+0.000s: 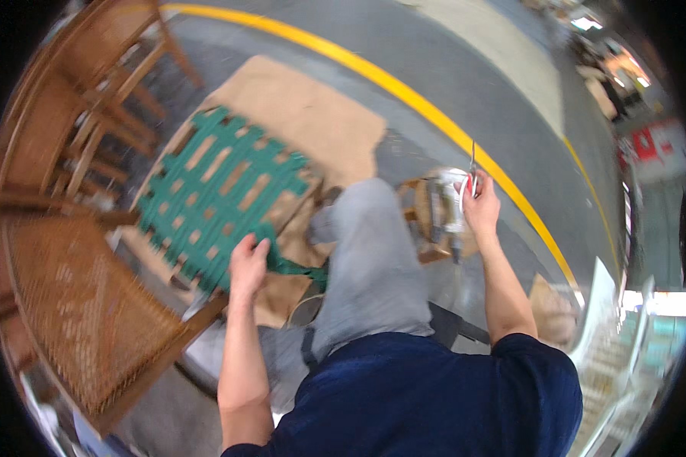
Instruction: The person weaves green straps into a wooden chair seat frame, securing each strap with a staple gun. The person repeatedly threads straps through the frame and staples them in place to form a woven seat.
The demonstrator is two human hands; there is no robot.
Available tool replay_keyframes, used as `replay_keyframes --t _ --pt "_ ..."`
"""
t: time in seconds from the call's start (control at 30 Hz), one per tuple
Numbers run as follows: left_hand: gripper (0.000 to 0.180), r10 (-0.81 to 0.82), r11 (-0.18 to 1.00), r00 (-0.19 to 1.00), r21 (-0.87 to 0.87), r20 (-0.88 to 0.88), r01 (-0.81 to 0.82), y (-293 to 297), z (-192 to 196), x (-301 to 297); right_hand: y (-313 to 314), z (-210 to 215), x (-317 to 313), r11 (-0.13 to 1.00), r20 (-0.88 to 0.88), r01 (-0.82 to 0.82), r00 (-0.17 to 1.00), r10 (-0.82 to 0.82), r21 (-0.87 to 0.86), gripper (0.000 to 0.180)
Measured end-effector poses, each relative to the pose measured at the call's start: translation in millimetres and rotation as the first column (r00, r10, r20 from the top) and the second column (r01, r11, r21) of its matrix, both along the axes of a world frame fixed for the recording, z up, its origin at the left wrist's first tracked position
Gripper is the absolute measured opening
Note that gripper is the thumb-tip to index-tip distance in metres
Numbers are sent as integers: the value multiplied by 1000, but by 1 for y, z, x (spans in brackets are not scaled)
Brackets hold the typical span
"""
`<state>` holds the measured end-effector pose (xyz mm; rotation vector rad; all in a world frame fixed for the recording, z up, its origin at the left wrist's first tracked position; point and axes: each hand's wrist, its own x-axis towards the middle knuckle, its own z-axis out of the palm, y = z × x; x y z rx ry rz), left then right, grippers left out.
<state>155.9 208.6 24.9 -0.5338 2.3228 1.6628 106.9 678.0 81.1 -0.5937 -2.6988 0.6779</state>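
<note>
A seat frame with green woven webbing (206, 183) lies tilted in front of me to the left, with gaps between its straps. My left hand (248, 266) is at its near right corner, thumb and fingers closed on the green strap. A loose length of this strap (290, 266) trails right toward my knee. Out to the right, my right hand (480, 204) is closed around the handles of scissors (472, 171). Red shows on the handles, and the thin blades point away from me. The scissors are well apart from the webbing. Motion blurs fine detail.
Brown cardboard (297, 107) lies under the webbed frame. A wooden chair with a cane panel (84, 305) stands close on the left, more chair frames (107, 114) behind it. A small wooden stand (434, 221) with items is beside my knee. White slatted furniture (610, 365) stands at right.
</note>
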Motion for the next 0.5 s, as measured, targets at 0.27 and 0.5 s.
replay_keyframes --t 0.27,0.5 --pt "27 -236 749 969 -621 74 230 37 -23 6 96 -56 100 951 268 15 958 -103 310 51" --pt "27 -181 734 983 -670 -31 114 21 -20 39 57 -45 68 963 127 -80 991 49 256 48"
